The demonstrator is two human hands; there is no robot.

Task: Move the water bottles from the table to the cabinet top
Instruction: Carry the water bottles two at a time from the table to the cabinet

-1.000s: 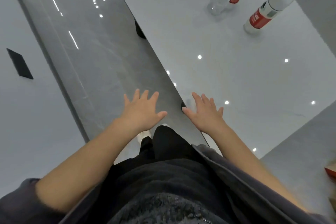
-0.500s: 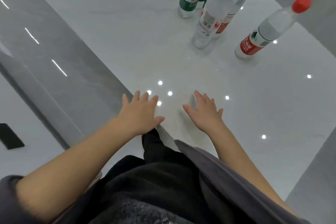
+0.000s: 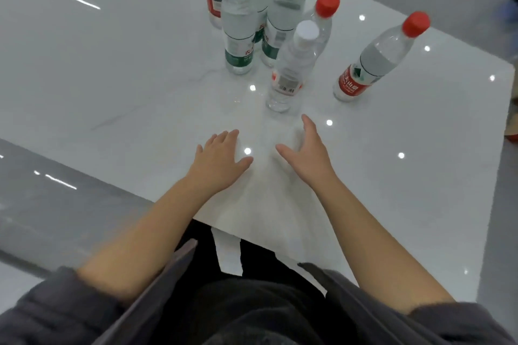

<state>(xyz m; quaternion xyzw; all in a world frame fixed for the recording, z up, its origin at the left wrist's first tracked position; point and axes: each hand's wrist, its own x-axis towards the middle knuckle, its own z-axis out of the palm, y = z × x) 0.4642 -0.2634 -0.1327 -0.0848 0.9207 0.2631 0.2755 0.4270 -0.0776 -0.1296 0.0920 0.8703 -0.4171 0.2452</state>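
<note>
Bottles [image 3: 377, 63] stood bunched on table [image 3: 112, 98], none lifted yet. Both my hands were empty w/ fingers spread: L hand [image 3: 217, 158] and R hand [image 3: 307, 154] just short of white-cap bottle [image 3: 291, 70]. Risk: green-cap pair [image 3: 239, 31] crowded right behind it, so a hasty grab could've toppled them.

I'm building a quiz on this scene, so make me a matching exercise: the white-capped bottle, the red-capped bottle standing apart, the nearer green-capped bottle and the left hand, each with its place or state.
1. white-capped bottle
2. red-capped bottle standing apart
3. nearer green-capped bottle
4. left hand

A. farthest right on the table
B. open, holding nothing
C. nearest the right hand
D. stands left of the white-capped bottle

Pairs: 1-C, 2-A, 3-D, 4-B
</note>
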